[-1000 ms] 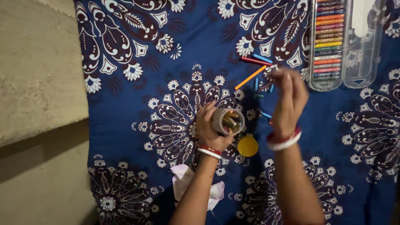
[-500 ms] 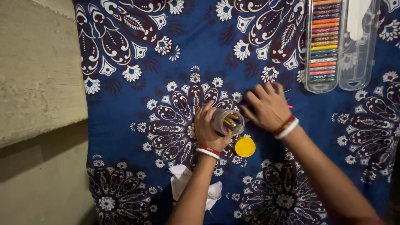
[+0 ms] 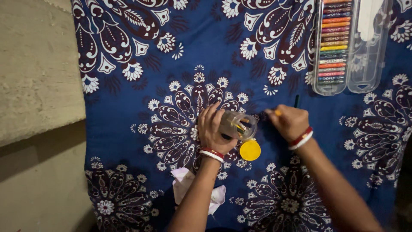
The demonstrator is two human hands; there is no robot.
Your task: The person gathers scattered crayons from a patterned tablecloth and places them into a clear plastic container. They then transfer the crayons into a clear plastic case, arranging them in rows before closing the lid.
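Left hand: the left hand (image 3: 213, 131) was wrapped around a clear round jar (image 3: 237, 125), fingers clenched on its wall, holding it tipped with the mouth facing right.
Jar contents: several coloured sticks, crayons or short pencils, lay inside; their exact count could not be told.
Right hand: the right hand (image 3: 290, 122) sat just right of the jar mouth, fingers closed in a fist around a small bundle of sticks; an orange tip (image 3: 277, 113) and a dark end (image 3: 296, 101) poked out.
Lid: a yellow lid (image 3: 249, 150) lay on the cloth just below the jar, apart from it.
Surface: everything rested on a blue patterned cloth (image 3: 141, 107), which looked soft and uneven.
Crayon case: an open clear crayon case (image 3: 332, 47) with rows of colours lay well apart, upper right.
Tissue: a crumpled white tissue (image 3: 184, 182) lay under the left forearm.
Risk, spill: the jar was tilted with no lid on; a little more tilt would likely have let the sticks slide out onto the cloth.
Risk, dropped sticks: the fist held several at once, so a loosened grip probably would have scattered some, and dark ones would have been hard to spot on the busy pattern.
Risk, missed mouth: the opening looked narrow for a bundle; ends catching on the rim could have knocked the jar from the left hand.
Risk, lid: it lay close to the wrist and could have been nudged away.
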